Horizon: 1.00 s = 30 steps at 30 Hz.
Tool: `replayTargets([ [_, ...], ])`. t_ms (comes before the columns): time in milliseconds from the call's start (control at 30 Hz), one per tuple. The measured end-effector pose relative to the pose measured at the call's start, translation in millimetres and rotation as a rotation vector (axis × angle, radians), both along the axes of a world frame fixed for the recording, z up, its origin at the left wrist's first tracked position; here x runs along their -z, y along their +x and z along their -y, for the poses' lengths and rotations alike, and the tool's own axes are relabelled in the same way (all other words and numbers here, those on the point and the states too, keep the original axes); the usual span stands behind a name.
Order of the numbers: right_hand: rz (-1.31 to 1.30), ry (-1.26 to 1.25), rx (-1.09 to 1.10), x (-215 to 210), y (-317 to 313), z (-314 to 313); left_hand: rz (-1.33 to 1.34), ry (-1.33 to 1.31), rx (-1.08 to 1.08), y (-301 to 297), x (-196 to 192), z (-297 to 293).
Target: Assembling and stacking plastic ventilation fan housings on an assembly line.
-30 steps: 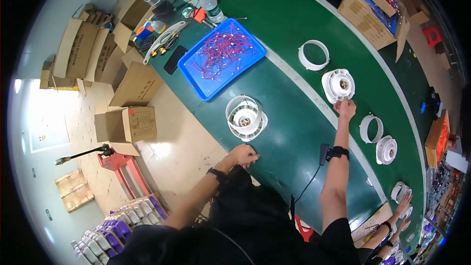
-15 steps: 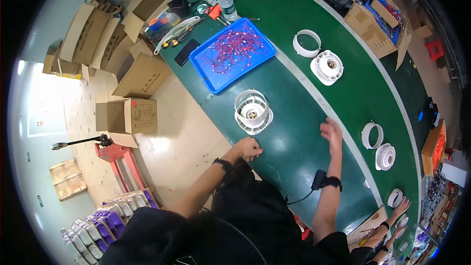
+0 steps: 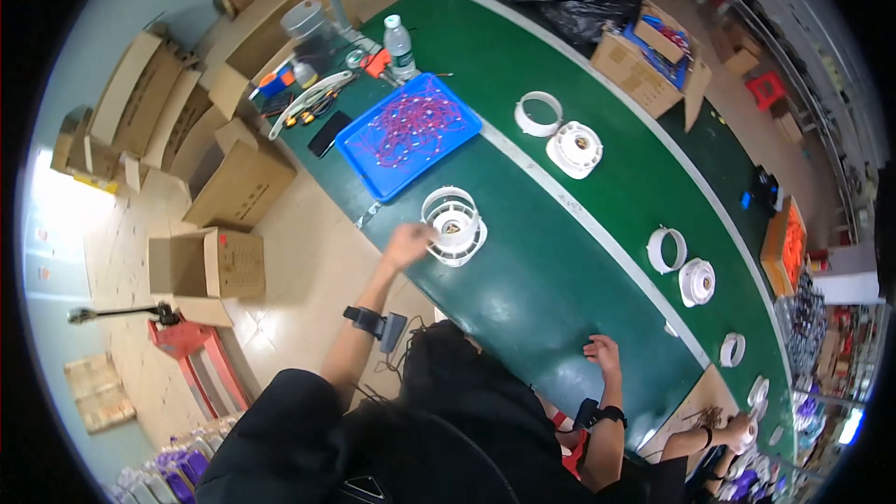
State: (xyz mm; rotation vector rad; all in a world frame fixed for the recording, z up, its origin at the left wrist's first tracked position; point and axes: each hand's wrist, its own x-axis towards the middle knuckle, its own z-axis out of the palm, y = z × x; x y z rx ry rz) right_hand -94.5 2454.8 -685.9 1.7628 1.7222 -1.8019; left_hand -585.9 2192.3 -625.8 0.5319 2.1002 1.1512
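A round white plastic fan housing (image 3: 457, 248) with slots around its rim and a brass-coloured centre sits on the green bench in front of me. On top of it stands a white plastic ring (image 3: 450, 194), slightly tilted in this view. My left hand (image 3: 409, 245) is at the lower left edge of the ring and housing; its fingers are bent and blurred, so whether they grip the ring does not show. Over the bench to the right, my right hand (image 3: 604, 354) holds nothing, its fingers loosely apart. A dark band with a small device is on each forearm.
A blue tray (image 3: 381, 185) of red wires lies beyond the housing, near a phone (image 3: 329, 134) and a water bottle (image 3: 399, 49). More rings and housings (image 3: 573, 151) stand on the far strip. Another person's hand (image 3: 740, 433) works at right; cartons (image 3: 235, 263) stand left.
My left hand has moved from the bench edge up to the ring and housing. My right hand has drawn back toward me. The view has shifted; the other person's hands have moved too.
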Motion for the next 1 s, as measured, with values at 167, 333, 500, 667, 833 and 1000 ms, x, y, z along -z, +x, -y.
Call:
replayTargets([
  [167, -0.048, -0.029, -0.346, 10, 55, 32, -0.248, -0.188, -0.186, -55, 10, -19],
  [333, 0.151, 0.215, -0.768, -36, 56, 60, -0.333, -0.346, 0.138, -35, 57, -42],
  [500, -0.123, 0.289, -0.478, -43, 58, 73, -0.354, -0.243, 0.205, 32, 57, -48],
  [667, -0.208, 0.277, -0.504, -56, 7, 65, -0.322, -0.205, 0.395, 113, 44, -85],
  [833, -0.300, 0.445, -0.528, -120, -35, 41, -0.462, -0.036, 0.540, 150, -66, -109],
  [1000, -0.648, 0.414, -0.224, -158, -58, 34, -0.531, 0.328, 0.554, 185, -130, -109],
])
